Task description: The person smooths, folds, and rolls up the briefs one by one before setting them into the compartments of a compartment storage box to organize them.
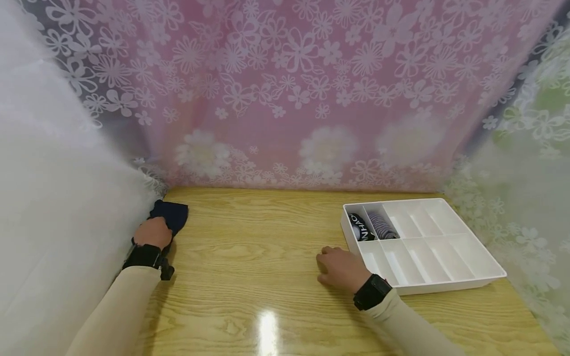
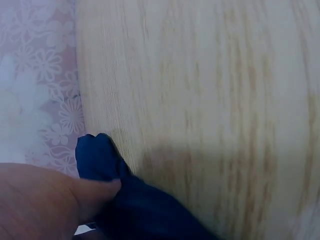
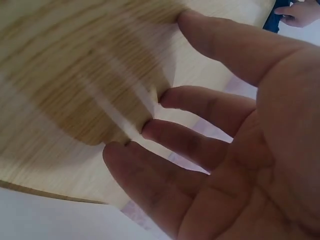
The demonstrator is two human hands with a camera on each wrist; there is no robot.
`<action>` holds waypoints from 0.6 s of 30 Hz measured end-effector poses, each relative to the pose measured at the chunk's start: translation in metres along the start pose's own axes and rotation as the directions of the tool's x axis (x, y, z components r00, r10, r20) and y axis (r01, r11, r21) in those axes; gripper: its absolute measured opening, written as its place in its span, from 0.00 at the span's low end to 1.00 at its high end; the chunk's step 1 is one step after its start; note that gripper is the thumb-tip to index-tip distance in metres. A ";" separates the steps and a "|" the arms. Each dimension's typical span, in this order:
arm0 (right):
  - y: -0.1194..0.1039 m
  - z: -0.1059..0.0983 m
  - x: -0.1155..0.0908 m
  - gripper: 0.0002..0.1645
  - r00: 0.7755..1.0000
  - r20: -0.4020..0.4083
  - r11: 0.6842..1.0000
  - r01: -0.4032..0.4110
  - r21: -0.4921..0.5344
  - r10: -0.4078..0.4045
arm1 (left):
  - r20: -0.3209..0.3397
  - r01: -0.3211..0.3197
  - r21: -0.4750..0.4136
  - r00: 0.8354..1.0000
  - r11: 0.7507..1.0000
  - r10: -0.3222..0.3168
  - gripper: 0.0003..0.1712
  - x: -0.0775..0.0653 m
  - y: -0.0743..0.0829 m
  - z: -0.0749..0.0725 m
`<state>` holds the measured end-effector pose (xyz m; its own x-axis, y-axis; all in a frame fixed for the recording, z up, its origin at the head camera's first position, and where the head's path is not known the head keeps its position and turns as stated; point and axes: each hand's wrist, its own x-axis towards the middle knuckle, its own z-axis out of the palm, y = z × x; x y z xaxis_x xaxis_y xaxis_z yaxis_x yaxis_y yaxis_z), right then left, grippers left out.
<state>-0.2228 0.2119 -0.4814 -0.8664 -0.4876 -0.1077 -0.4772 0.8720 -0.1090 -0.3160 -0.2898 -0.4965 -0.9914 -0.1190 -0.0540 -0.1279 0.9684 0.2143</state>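
Observation:
At the table's far left corner, my left hand holds a dark navy piece of cloth. In the left wrist view the thumb presses on the navy cloth, whose exact kind does not show. My right hand rests its fingertips on the wood beside the left wall of a white divided box. The right wrist view shows its fingers loosely bent and spread, with nothing between them. Inside the box, a rolled black piece with white letters and a rolled grey striped piece fill neighbouring back-left compartments.
The wooden table spreads between the two hands. Several bare compartments make up the rest of the box. A pink flowered curtain hangs along the back edge, with a white sheet at left and a flowered curtain at right.

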 end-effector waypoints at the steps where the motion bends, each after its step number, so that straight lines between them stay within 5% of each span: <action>1: 0.001 0.000 0.000 0.18 1.000 -0.006 1.000 0.013 -0.007 -0.013 | -0.006 -0.001 0.004 1.000 1.000 0.001 0.17 -0.001 0.001 -0.001; 12: 0.009 0.011 -0.005 0.24 0.998 -0.048 0.998 0.038 -0.058 -0.041 | 0.062 -0.034 0.013 0.998 0.999 0.034 0.12 -0.003 0.002 -0.008; 18: 0.008 0.008 -0.003 0.22 0.993 -0.081 0.993 0.081 -0.084 -0.088 | -0.060 -0.112 -0.026 0.992 0.993 0.110 0.13 -0.009 -0.004 -0.004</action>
<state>-0.2225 0.2202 -0.4903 -0.8302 -0.5572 -0.0174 -0.5565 0.8301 -0.0337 -0.3063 -0.2939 -0.4932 -0.9993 -0.0245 0.0290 -0.0167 0.9695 0.2444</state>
